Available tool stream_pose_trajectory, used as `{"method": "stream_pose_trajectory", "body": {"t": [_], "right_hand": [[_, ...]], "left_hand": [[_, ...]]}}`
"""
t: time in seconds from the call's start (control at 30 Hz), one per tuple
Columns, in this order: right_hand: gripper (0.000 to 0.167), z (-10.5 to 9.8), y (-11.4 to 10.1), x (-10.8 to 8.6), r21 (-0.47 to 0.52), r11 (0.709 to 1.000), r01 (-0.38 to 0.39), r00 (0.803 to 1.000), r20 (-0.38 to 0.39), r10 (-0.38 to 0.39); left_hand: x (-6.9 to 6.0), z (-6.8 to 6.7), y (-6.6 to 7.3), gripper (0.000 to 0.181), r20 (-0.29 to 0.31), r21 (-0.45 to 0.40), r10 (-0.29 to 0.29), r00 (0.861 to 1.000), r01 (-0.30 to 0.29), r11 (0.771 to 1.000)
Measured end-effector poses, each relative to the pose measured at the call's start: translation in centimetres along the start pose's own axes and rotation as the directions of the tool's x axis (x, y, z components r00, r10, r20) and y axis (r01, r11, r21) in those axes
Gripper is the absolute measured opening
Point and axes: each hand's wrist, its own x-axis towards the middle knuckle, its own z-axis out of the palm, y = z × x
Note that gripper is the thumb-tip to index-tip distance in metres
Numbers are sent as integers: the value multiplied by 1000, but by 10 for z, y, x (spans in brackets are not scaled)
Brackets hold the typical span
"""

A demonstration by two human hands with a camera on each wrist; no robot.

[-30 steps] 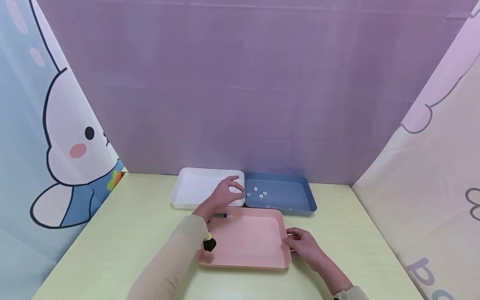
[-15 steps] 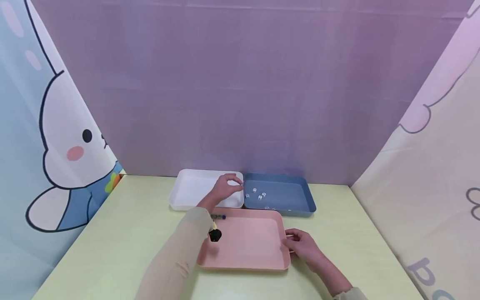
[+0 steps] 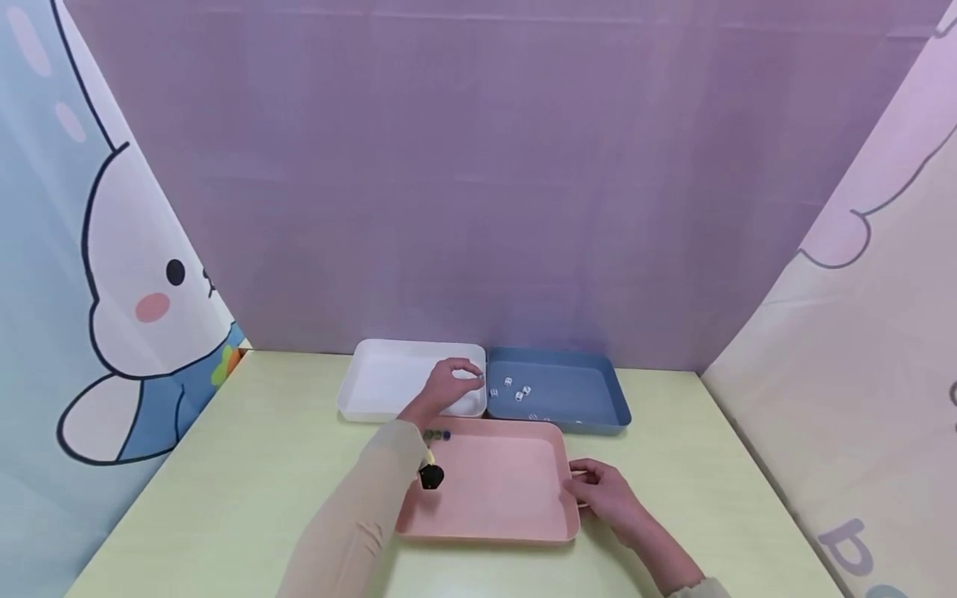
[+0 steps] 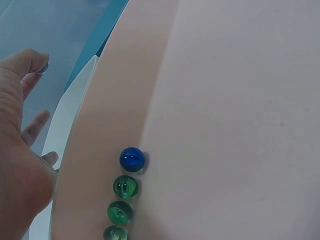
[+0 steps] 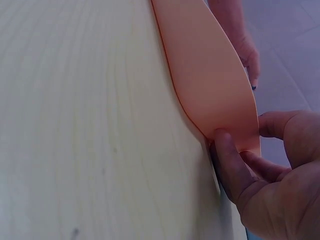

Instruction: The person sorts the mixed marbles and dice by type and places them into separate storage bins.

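Note:
My left hand (image 3: 449, 388) hovers over the right end of the white tray (image 3: 377, 378), beside the blue tray (image 3: 576, 390). In the left wrist view, its thumb and forefinger pinch a small glass marble (image 4: 43, 69), mostly hidden by the fingers. Below the left wrist lies a pink tray (image 3: 497, 482). Along its far edge stand a blue marble (image 4: 132, 159) and several green marbles (image 4: 125, 187) in a row. My right hand (image 3: 607, 494) grips the pink tray's right side, thumb and fingers on its wall.
Several white dice (image 3: 519, 396) lie in the left and front part of the blue tray. All three trays stand close together on a pale yellow table (image 3: 224, 465). A purple cloth (image 3: 478, 183) hangs behind, with printed cloths at both sides.
My left fingertips have drawn slightly left, away from the blue tray's edge, and the left forearm has shifted a little right. My right hand stays on the pink tray.

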Motion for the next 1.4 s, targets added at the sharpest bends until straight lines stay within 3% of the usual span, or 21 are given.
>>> {"method": "stream_pose_trajectory", "body": {"t": [0.23,0.57,0.67,0.77,0.9,1.03,1.23,1.3,1.4], "right_hand": [[39,1,3,2,-3,1000,-6,1000,0,6],[38,0,3,3,2,1000,-10,1000,-4,10],[38,0,4,4,4,1000,-8,1000,-3,8],[39,0,4,4,8,1000,-4,1000,-2,4],[40,0,4,4,10,1000,-7,1000,-3,7],[43,1,2,4,8,1000,-8,1000,-4,8],[43,4,-5,5,-8,1000,-2,999,-32,2],[43,5,-6,5,-13,1000,1,999,-44,-2],[44,4,-6,6,-18,1000,5,998,-60,-6]], "left_hand": [[0,2,-4,15,-9,-11,-21,1000,21,1000],[0,4,-2,11,18,57,-70,997,69,996],[0,1,-1,8,51,121,-40,998,33,992],[-2,-3,3,7,90,219,38,995,-57,974],[-4,-13,11,6,148,326,143,979,-184,927],[-7,-23,19,5,224,415,150,963,-234,880],[-9,-38,29,8,322,655,112,940,-307,690],[-10,-43,32,9,344,684,110,933,-329,651],[-12,-47,37,8,377,692,126,918,-369,620]]}}
